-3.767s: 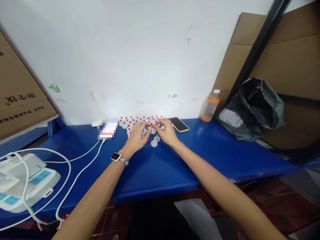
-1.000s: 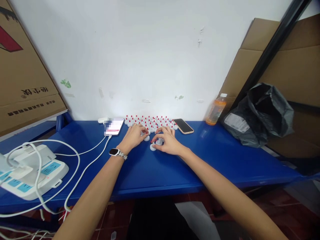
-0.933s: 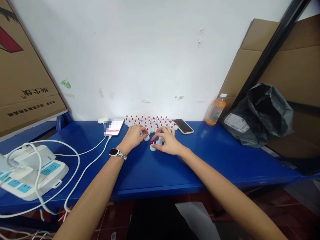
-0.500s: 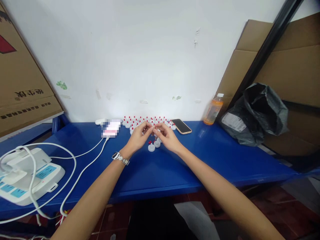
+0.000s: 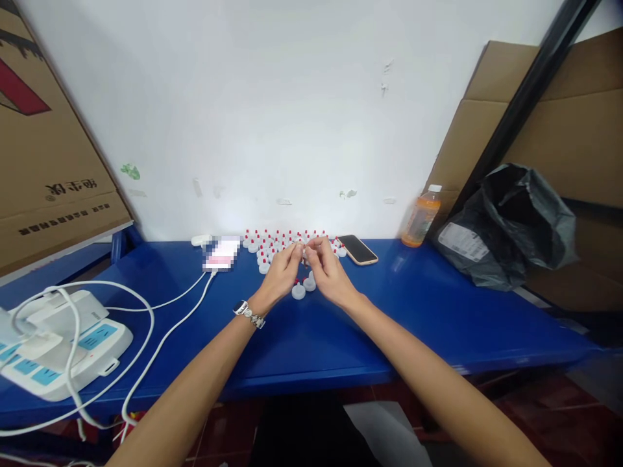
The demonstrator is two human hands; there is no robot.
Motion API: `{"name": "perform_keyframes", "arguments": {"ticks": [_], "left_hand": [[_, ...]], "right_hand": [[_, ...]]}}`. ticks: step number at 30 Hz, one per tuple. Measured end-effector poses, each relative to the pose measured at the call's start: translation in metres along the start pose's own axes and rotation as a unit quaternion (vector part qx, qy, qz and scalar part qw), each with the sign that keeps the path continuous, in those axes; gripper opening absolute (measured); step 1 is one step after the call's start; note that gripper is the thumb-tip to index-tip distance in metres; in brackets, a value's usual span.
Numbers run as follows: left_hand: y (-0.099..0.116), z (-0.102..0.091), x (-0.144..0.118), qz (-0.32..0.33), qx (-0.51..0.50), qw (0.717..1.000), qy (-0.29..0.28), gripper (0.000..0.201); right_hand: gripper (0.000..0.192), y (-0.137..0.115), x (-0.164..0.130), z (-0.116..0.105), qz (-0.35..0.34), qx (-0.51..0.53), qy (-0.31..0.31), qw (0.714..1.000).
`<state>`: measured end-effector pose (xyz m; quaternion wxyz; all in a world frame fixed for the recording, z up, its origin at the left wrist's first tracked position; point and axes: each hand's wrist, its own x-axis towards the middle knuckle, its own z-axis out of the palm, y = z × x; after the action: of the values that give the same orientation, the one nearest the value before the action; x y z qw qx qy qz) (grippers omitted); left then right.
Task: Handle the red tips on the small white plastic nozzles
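Both hands are pinching one small white cap (image 5: 304, 248) between fingertips, left hand (image 5: 283, 275) and right hand (image 5: 327, 272) meeting just above the white disc (image 5: 298, 292). It looks light, rigid, smooth plastic, best taken by its rim. Red-tipped caps (image 5: 277, 240) are clustering behind that disc on the blue table (image 5: 418, 305).

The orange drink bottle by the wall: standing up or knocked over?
Upright: the orange bottle stands on the blue table, white cap on top.

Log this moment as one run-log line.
left hand: pinching small part | right hand: pinching same | white caps: clustered behind | bench: blue
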<state>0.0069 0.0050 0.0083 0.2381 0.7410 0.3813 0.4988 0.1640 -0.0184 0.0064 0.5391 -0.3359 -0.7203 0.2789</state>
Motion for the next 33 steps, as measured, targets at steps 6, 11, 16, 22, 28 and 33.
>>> {"name": "perform_keyframes", "arguments": {"ticks": [6, 11, 16, 22, 28, 33], "left_hand": [[-0.021, -0.023, 0.005, 0.019, 0.103, 0.994, -0.032, 0.043], [-0.037, -0.012, 0.003, 0.085, 0.210, 0.966, -0.123, 0.035], [-0.034, -0.012, 0.005, 0.083, 0.225, 0.960, -0.146, 0.042], [-0.034, -0.044, 0.008, 0.036, 0.279, 0.954, -0.107, 0.031], [-0.043, -0.069, 0.005, -0.022, 0.303, 0.943, -0.133, 0.029], [-0.041, -0.068, 0.006, -0.054, 0.284, 0.946, -0.149, 0.026]], "right_hand": [[0.023, 0.016, 0.004, -0.011, 0.004, -0.078, 0.021, 0.997], [0.020, 0.034, 0.008, -0.005, 0.015, -0.098, -0.006, 0.995], [0.023, 0.042, 0.013, -0.012, 0.035, -0.086, 0.050, 0.994], [0.020, 0.031, 0.009, -0.007, 0.007, -0.114, 0.046, 0.992], [0.012, 0.017, 0.001, 0.020, -0.047, -0.152, -0.093, 0.983], [0.012, 0.018, -0.001, 0.026, -0.070, -0.274, -0.157, 0.946]]}}
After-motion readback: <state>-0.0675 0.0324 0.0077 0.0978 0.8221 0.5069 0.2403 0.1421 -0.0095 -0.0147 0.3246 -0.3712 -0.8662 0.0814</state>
